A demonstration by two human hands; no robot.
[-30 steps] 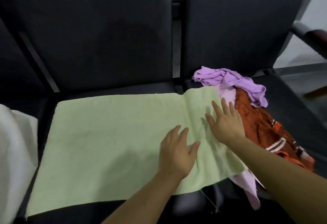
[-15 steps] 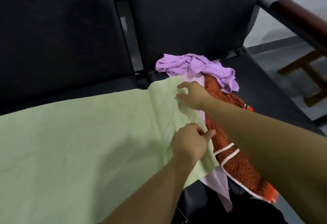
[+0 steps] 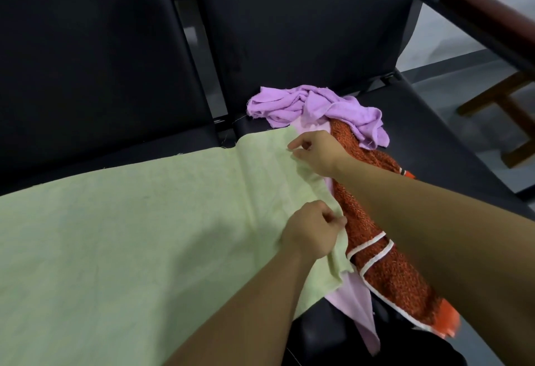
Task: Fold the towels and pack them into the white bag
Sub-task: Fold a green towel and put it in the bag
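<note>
Pinching the right-hand edge of the green towel (image 3: 130,235), both hands work at the seam between two dark seats (image 3: 434,145). The left hand (image 3: 311,232) has thumb and curled fingers closed on the edge near the towel's front corner; the right hand (image 3: 315,153) nips the same edge farther back, close to the rear corner, with thumb and forefinger, the other fingers tucked in.

The towel lies spread flat across the left seat. Its back edge runs along the foot of the backrest (image 3: 86,61), and its left and front edges pass out of view. Its right edge overlaps a heap on the right seat: an orange towel (image 3: 385,267) with white stripes just beside the hands, a crumpled purple towel (image 3: 318,108) on top at the rear, and a pale pink cloth (image 3: 359,302) beneath, hanging over the front lip.

To the right of the heap the seat is bare dark cushion, reaching to an armrest (image 3: 492,18) with a reddish-brown top. A narrow gap (image 3: 191,35) separates the two backrests. Beyond the armrest is grey floor and a wooden frame (image 3: 506,116).

No brand, label or writing can be read on any cloth. The white bag does not show in this view.
</note>
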